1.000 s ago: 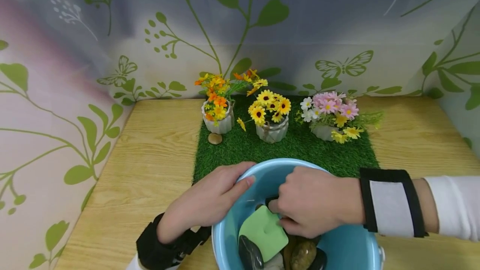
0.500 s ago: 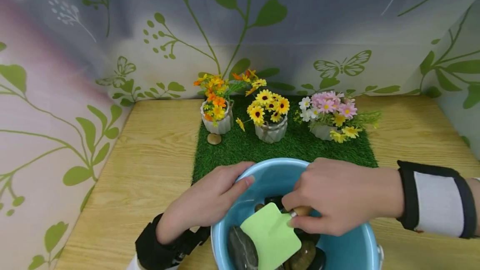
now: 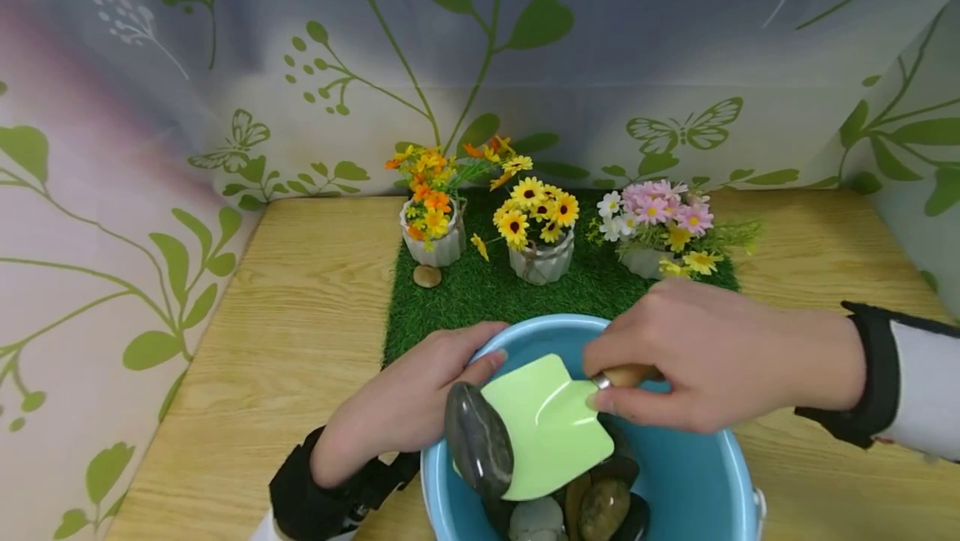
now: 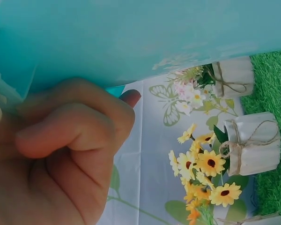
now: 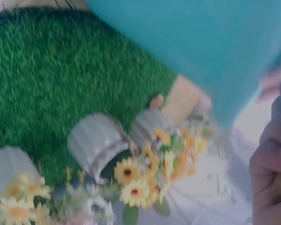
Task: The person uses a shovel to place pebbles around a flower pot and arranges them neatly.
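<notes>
A backdrop (image 3: 585, 49) printed with green leaves and butterflies rises behind the far edge of a wood-grain table (image 3: 300, 299). An artificial grass mat (image 3: 480, 303) reaches to the middle of that far edge. On the near side of the table stands a light blue bucket (image 3: 697, 466), hiding the mat's near edge in the head view.

Three pale, fluted flowerpots stand in a row along the table's far edge, on the mat: one with orange and yellow flowers (image 3: 435, 237) toward the mat's far left corner, one with dark-centred yellow flowers (image 3: 542, 262) in the middle, and one with pink, white and yellow flowers (image 3: 643, 262) toward the far right corner.

The left hand (image 3: 412, 391) grips the bucket's left rim, its fingers bent against the outer wall. The right hand (image 3: 697, 358), over the bucket's right half, is closed round the wooden handle of a garden trowel with a light green blade (image 3: 555, 433) inside the rim. A large dark grey stone (image 3: 480, 441) lies against the blade's left edge, by the bucket's left rim; whether it also touches the wall, I cannot tell. Smaller stones (image 3: 604, 509) lie below in the bucket. A tan pebble (image 3: 427, 276) sits near the mat's left edge.
</notes>
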`<state>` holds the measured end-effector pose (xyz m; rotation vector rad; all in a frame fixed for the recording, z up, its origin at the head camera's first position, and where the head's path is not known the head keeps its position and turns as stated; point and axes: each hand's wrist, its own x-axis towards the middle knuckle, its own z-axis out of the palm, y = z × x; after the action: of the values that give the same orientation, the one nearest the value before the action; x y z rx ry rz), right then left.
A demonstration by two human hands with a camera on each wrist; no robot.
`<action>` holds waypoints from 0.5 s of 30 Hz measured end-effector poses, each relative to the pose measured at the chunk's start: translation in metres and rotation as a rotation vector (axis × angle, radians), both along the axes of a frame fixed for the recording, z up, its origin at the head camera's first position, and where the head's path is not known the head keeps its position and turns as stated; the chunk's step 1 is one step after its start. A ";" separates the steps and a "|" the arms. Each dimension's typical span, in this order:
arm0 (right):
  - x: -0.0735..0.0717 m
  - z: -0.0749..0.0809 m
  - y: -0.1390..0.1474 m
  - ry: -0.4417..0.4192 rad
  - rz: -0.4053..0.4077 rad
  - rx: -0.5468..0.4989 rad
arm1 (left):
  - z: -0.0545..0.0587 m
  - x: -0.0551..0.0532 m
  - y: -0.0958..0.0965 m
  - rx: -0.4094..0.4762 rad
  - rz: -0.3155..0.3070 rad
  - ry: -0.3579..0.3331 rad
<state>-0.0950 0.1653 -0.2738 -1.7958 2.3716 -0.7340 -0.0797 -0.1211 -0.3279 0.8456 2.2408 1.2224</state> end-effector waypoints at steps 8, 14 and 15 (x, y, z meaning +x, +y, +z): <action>-0.038 0.012 0.010 0.104 -0.181 0.081 | 0.001 0.000 0.000 -0.064 0.041 0.055; -0.069 -0.012 0.012 0.036 -0.290 0.211 | 0.001 -0.001 0.001 -0.044 0.008 -0.001; -0.074 -0.018 0.010 0.012 -0.305 0.232 | 0.001 0.000 0.001 -0.034 0.007 -0.016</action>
<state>-0.1686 0.1757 -0.2921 -1.3720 2.6435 -0.4473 -0.0799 -0.1203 -0.3265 0.8132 2.2466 1.1871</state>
